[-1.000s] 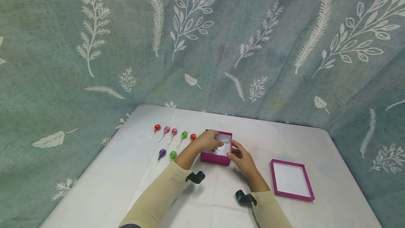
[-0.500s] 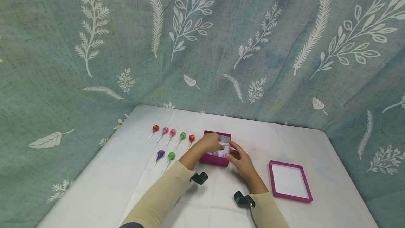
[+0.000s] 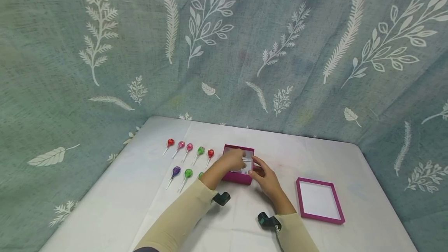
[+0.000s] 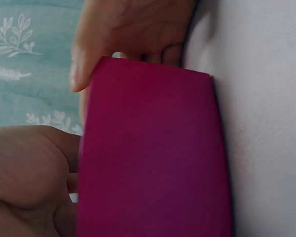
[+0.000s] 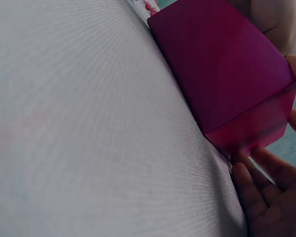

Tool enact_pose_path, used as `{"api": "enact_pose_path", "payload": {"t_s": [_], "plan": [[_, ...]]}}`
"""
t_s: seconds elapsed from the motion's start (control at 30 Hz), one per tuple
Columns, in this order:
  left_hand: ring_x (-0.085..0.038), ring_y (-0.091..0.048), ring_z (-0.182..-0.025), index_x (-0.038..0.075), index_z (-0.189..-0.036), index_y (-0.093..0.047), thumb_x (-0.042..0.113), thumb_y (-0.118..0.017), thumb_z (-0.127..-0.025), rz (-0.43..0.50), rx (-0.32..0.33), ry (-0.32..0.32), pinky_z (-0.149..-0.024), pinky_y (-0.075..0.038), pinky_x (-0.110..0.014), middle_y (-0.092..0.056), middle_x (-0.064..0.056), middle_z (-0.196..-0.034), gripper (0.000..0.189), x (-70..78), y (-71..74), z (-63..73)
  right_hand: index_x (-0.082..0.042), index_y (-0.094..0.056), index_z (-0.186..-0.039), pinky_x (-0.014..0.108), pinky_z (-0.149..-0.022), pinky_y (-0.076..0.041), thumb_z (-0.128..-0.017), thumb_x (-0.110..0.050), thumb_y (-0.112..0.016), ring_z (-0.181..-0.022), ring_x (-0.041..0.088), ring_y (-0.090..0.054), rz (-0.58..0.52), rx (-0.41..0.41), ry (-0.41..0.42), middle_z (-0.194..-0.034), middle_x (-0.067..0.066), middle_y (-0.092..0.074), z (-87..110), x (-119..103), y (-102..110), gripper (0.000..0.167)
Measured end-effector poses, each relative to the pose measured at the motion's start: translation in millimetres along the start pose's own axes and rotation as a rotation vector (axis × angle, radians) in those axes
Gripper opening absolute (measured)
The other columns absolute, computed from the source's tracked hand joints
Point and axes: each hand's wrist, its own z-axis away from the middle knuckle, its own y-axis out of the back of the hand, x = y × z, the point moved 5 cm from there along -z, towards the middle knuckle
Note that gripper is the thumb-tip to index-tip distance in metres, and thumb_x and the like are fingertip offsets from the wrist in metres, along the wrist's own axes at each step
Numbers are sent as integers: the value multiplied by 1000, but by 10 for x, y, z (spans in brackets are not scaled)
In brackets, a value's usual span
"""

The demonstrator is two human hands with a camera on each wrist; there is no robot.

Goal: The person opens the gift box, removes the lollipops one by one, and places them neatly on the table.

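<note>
lollipops [image 3: 189, 156]: sitting on the white surface [image 3: 122, 205] off to my left, two loose rows. Back row goes red, pink, pink, green, red; front row is purple, green, and another green one peeking out beside my left forearm. Heads point away from me, sticks angle back toward me and a bit left.

my left hand [image 3: 232, 160]: reaching over the near-left part of the box, fingers curled down into the opening. Can't honestly tell what it's pinching in there, something small and pale sits between my two hands but it's too tiny to make out.

box [image 3: 238, 176]: magenta outside, white inside, open, standing flat on the surface right in the middle, just right of the lollipops. Looks nearly square from my head view, so no clear long axis; its near wall faces me. In the left wrist view that wall [image 4: 153, 158] fills most of the shot.

my right hand [image 3: 264, 177]: touching the box at its near-right corner, thumb and fingers curled up by the rim. In the right wrist view my fingers [image 5: 266, 197] sit just under that corner of the box [image 5: 222, 69].

lid [image 3: 319, 199]: magenta frame, white inside facing up, lying flat well apart to the right, long axis running away from me.

backdrop [image 3: 224, 49]: teal cloth with white leaf prints behind everything.
</note>
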Motion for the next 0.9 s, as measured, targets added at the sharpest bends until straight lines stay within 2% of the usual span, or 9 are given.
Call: {"api": "enact_pose_path", "payload": {"t_s": [0.1, 0.2, 0.3, 0.57, 0.73, 0.8, 0.9], "plan": [[-28, -57, -116, 7, -128, -62, 24, -72, -88, -11, 25, 7, -96, -45, -47, -63, -9, -124, 45, 1, 63, 30, -7, -42, -146, 49, -94, -47, -93, -18, -67, -120, 37, -54, 5, 3, -25, -143, 19, -47, -33, 106, -7, 59], [-25, -61, -102, 4, -123, -64, 24, -73, -87, -31, 26, 7, -89, -49, -44, -66, -10, -114, 41, 4, 91, 49, -12, -43, -147, 49, -94, -46, -93, -22, -68, -120, 35, -55, 0, 20, -38, -141, 17, -50, -72, 256, -16, 60], [-21, -60, -86, 3, -116, -66, 22, -73, -86, -48, 18, 4, -81, -50, -41, -67, -8, -102, 36, -1, 73, 47, -16, -44, -146, 48, -95, -46, -92, -25, -69, -120, 32, -55, 1, 30, -44, -141, 14, -50, -94, 355, -21, 60], [-17, -53, -72, 6, -100, -72, 8, -69, -82, -129, 33, -54, -69, -48, -33, -66, -2, -85, 19, -17, -16, -19, -4, -41, -146, 51, -95, -45, -93, -17, -67, -121, 39, -53, -8, 25, -8, -145, 20, -44, -105, 363, -42, 61], [-16, -49, -61, 7, -82, -68, 4, -70, -79, -152, 40, -92, -59, -43, -31, -61, -1, -71, 4, -7, -54, -30, -11, -44, -146, 48, -96, -45, -92, -21, -69, -121, 34, -54, -20, 31, -21, -145, 14, -47, -104, 364, -41, 60], [-17, -51, -63, 6, -84, -69, 5, -71, -79, -141, 32, -99, -61, -46, -31, -62, -1, -73, 6, -3, -60, -20, -14, -46, -145, 47, -96, -45, -92, -23, -70, -120, 32, -55, -26, 33, -27, -144, 11, -48, -101, 372, -39, 60], [-16, -56, -73, 6, -102, -70, 8, -72, -82, -105, 22, -94, -72, -49, -33, -67, -3, -88, 21, -6, -45, -3, -17, -46, -145, 46, -96, -46, -91, -25, -70, -120, 31, -55, -33, 34, -25, -144, 9, -48, -96, 373, -31, 60]]}}
